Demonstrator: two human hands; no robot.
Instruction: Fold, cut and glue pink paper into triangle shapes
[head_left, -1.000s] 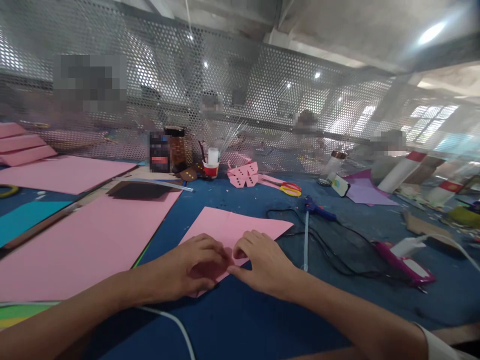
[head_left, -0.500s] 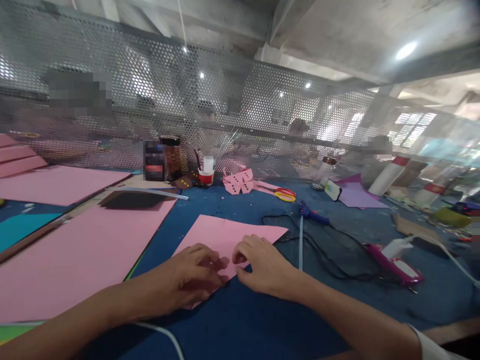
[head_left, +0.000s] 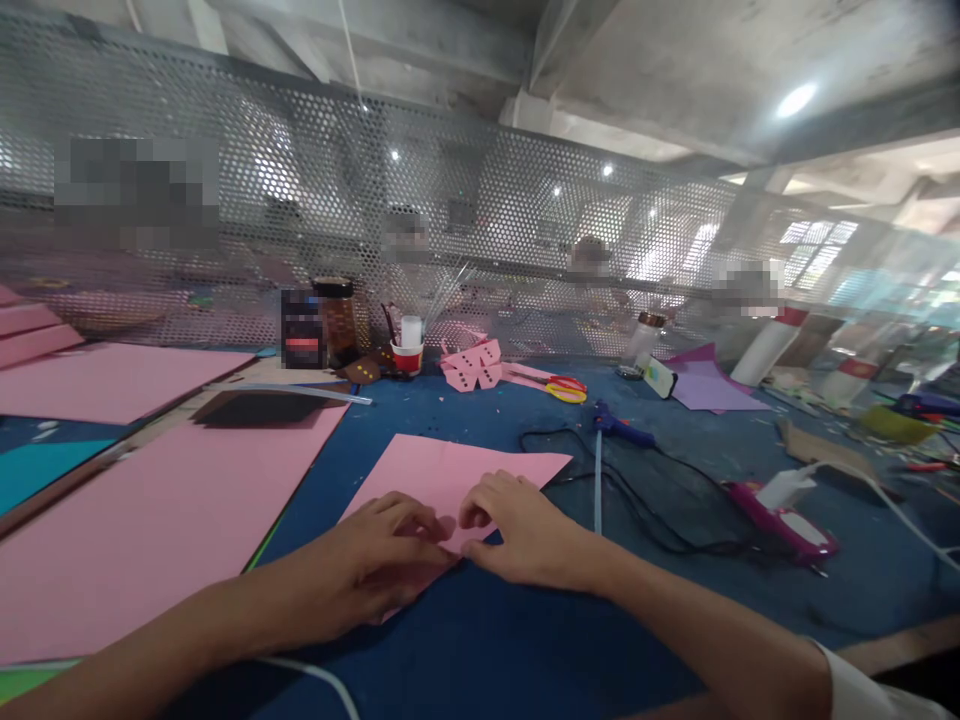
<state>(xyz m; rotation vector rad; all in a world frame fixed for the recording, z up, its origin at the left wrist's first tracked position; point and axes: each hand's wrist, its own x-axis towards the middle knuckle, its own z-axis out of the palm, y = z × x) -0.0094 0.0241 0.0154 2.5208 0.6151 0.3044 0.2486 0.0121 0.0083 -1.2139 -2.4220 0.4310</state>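
A sheet of pink paper (head_left: 442,470) lies in front of me on the blue tabletop, its near edge running slantwise under my hands. My left hand (head_left: 394,555) has its fingers bent over that near edge and grips it close to the middle. Just to its right, my right hand (head_left: 510,525) pinches the same edge with curled fingers and thumb. The fingertips of both hands nearly meet, and they hide part of the edge.
Large pink sheets (head_left: 165,500) lie at left. Farther back are a pink folded paper piece with dark dots (head_left: 474,365), scissors (head_left: 566,388) and a red-and-white cup (head_left: 407,358). At right are a blue glue gun (head_left: 624,428), its black cable and a magenta power strip (head_left: 784,520).
My right hand has moved slightly left, and its thumb now meets the paper's near edge beside my left fingertips. The view has shifted a little; the paper lies much as before.
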